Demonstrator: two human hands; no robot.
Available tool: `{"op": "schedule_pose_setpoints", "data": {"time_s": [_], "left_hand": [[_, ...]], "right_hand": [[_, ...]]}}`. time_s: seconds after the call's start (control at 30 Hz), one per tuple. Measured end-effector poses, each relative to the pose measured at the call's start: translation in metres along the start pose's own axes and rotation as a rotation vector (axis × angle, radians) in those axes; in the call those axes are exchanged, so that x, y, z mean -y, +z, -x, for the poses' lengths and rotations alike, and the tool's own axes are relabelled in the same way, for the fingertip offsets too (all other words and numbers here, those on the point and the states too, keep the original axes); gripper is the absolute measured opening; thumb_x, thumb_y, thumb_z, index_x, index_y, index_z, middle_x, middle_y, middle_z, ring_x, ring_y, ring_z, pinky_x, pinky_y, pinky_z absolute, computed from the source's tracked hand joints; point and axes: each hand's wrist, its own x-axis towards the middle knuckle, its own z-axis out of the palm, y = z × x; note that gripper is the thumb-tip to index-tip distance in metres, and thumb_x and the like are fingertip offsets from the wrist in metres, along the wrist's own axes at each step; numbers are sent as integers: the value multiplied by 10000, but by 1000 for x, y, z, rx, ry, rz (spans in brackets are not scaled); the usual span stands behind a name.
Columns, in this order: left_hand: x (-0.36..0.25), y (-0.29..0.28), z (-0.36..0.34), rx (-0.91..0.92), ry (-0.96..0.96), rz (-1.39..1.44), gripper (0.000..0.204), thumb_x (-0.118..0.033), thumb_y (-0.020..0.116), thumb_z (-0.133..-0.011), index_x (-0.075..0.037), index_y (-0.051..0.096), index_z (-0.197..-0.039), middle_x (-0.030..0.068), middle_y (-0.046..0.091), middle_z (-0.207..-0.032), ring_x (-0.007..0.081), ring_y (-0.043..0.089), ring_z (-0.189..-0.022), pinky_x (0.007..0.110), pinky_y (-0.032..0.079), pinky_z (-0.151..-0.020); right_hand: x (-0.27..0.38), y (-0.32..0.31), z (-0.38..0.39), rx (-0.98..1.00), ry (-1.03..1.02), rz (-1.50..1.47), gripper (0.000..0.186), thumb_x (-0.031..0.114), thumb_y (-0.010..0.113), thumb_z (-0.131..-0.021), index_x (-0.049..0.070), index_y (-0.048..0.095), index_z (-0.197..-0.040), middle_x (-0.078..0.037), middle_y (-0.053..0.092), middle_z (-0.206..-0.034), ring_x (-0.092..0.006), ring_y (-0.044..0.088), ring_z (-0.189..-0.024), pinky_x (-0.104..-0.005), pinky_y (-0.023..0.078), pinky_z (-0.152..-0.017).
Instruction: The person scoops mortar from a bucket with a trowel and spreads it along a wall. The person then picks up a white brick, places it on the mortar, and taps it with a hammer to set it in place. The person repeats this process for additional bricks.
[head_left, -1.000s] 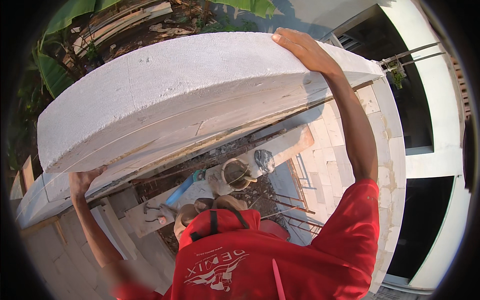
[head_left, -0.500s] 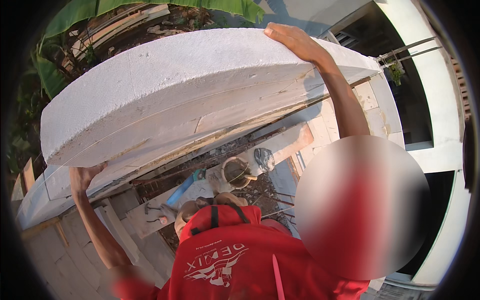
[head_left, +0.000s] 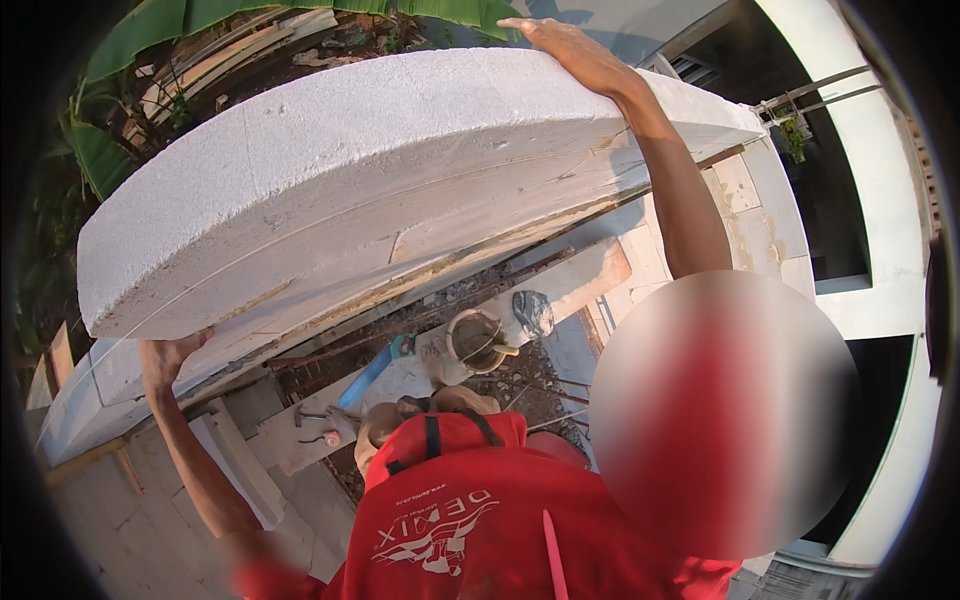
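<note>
A white lightweight concrete block wall (head_left: 330, 120) curves across the upper half of the view. At its left end my left hand (head_left: 175, 360) grips the lower edge of a top-course white concrete block (head_left: 160, 285), thumb side toward me. Its other fingers are hidden behind the block. My right hand (head_left: 590, 65) rests over the top face farther right, its palm side near the surface. Its fingers reach out straight past the far edge, open and holding nothing. A thin string (head_left: 185, 290) stretches along the near face of the wall.
Below the wall, a mortar bucket (head_left: 475, 342) with a tool in it stands on a plank, beside a dark plastic bag (head_left: 532, 314). A blue-bladed tool (head_left: 366, 376) and a hammer (head_left: 322, 413) lie to the left. Planks and a banana leaf (head_left: 130, 45) are beyond the wall.
The fingers of my right hand have lifted and straightened off the wall's top edge. My left hand stays at the block's end. The view has shifted slightly.
</note>
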Motion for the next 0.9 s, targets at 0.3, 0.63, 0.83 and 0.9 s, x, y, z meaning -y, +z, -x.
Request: {"op": "schedule_pose_setpoints", "data": {"time_s": [0.3, 0.63, 0.83, 0.9], "left_hand": [[5, -7, -5, 158, -82, -10, 544, -320, 935, -701, 18, 709, -1063, 190, 701, -1065, 349, 639, -952, 473, 496, -866], [42, -3, -4, 104, -87, 111, 621, -245, 958, -676, 43, 668, -1143, 178, 684, -1130, 315, 618, -1022, 404, 490, -941], [45, -14, -7, 163, -151, 133, 693, -192, 971, -662, 40, 641, -1226, 170, 681, -1177, 304, 621, -1069, 411, 483, -994], [32, -20, -4, 122, -170, 48, 700, -191, 973, -665, 37, 643, -1238, 170, 682, -1190, 307, 622, -1090, 413, 480, -1008]], "right_hand": [[-12, -18, -26, 38, -29, -31, 543, 398, 386, -1071, 36, 578, -1427, -223, 501, -1525, -325, 422, -1456, -413, 308, -1210], [42, -34, 84, -496, -95, -314, 599, 494, 363, -1092, 90, 507, -1510, -229, 462, -1562, -350, 346, -1510, -424, 226, -1254], [49, 170, 332, -638, 505, -872, 436, 341, 536, -1054, -21, 650, -1270, -130, 705, -1140, -224, 639, -1094, -343, 458, -981], [66, 270, 408, -379, 933, -791, 452, 398, 544, -1057, -3, 682, -1213, -141, 730, -1065, -192, 674, -1013, -359, 501, -920]]}}
